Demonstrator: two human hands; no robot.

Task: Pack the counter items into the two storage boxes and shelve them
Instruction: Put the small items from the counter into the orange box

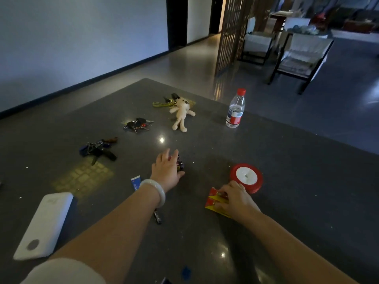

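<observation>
Dark speckled bench is filling most of the view, with the items to pack lying spread across it.

- White flat power bank is lying at the near left edge.
- Clear water bottle with a red cap is standing upright at the far right, well apart from the rest.
- Red ribbon roll is lying flat, just beyond the right hand.
- Cream plush toy is lying on its back at the far middle, with a yellow-green strap at its head.
- Two key bunches are lying to the left: one near the plush toy, the other nearer and further left.
- Right hand is gripping a red and yellow pack, fingers curled over its near end; the pack is resting on the bench.
- Left hand, with a pale bracelet on the wrist, is curling its fingers round small dark batteries at bench level, mid-bench.
- Small blue and white card is lying just left of that wrist.
- One loose battery is lying partly hidden under the left forearm.
</observation>
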